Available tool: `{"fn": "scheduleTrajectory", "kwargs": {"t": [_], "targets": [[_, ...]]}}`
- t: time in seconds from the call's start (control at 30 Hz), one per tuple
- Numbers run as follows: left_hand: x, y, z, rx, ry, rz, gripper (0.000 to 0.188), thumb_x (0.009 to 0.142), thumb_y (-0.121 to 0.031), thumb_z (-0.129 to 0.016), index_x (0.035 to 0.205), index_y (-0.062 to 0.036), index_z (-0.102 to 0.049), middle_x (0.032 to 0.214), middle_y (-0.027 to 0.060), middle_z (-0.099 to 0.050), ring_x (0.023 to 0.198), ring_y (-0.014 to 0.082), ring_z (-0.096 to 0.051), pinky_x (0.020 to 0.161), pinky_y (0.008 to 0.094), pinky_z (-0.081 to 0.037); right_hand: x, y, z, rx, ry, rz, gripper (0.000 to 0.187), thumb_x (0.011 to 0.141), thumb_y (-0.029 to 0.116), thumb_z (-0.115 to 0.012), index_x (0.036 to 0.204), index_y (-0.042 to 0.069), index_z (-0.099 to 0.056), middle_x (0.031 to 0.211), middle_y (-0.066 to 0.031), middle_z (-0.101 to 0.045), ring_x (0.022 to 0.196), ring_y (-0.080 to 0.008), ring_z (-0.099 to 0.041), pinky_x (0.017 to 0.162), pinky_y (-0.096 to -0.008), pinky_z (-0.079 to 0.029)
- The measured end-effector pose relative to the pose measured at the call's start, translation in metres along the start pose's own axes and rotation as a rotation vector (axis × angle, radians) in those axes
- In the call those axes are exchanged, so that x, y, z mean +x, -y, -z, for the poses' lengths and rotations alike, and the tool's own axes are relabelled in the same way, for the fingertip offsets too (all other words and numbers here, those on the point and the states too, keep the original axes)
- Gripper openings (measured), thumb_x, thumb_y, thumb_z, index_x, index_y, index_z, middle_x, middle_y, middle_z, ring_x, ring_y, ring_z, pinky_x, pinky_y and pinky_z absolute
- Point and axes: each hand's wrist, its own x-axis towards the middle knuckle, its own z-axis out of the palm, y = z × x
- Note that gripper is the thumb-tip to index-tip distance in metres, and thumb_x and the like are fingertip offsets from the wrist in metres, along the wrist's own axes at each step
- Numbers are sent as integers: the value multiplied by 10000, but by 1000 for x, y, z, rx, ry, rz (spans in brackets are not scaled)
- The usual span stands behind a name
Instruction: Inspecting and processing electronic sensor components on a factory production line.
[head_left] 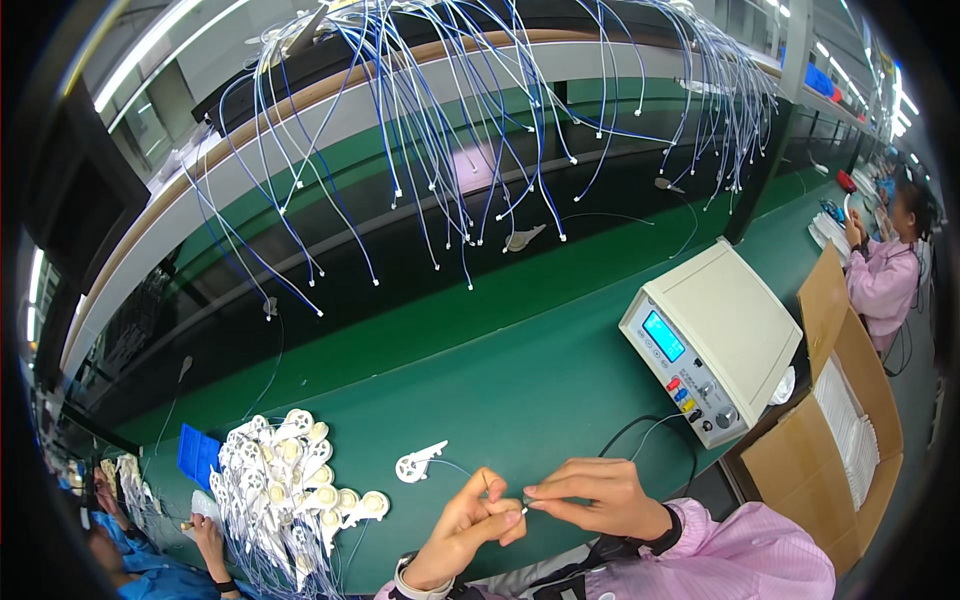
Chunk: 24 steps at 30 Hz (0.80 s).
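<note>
Near the front edge of the bench, my left hand (472,522) is closed in a pinch on a small white connector (524,508). A thin wire (452,466) runs toward this hand from a white plastic part (420,462) with a round end and a flat arm, lying on the green bench. Fingertips of my right hand (600,497) are pinched together and meet the left ones at the connector. What they grip is too small to make out. Leads (640,435) from a beige test instrument (715,340) pass behind my right hand.
Many similar white parts (280,480) are heaped at the left, beside a blue bin (198,456). Blue and white wires (400,130) hang from the shelf above. An open cardboard box (800,460) stands at right. Co-workers sit at lower left and far right.
</note>
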Motion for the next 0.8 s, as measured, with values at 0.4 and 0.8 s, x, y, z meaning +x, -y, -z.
{"fn": "scheduleTrajectory", "kwargs": {"t": [0.4,0.8], "targets": [[8,-4,1,-83,-33,160,241,933,14,-508,921,-103,-298,643,-11,-399,613,110,-395,598,261,-304,3,-2,13,125,123,-67,175,769,23,-773,941,24,-739,791,-87,-716,679,-176,-689,572,-261,-519],[14,-3,2,-87,-31,216,261,915,22,-537,903,-105,-309,647,-16,-418,596,95,-385,584,250,-286,1,-8,18,118,184,-45,181,819,53,-727,1000,53,-722,770,-70,-667,647,-188,-642,565,-296,-504]]}}
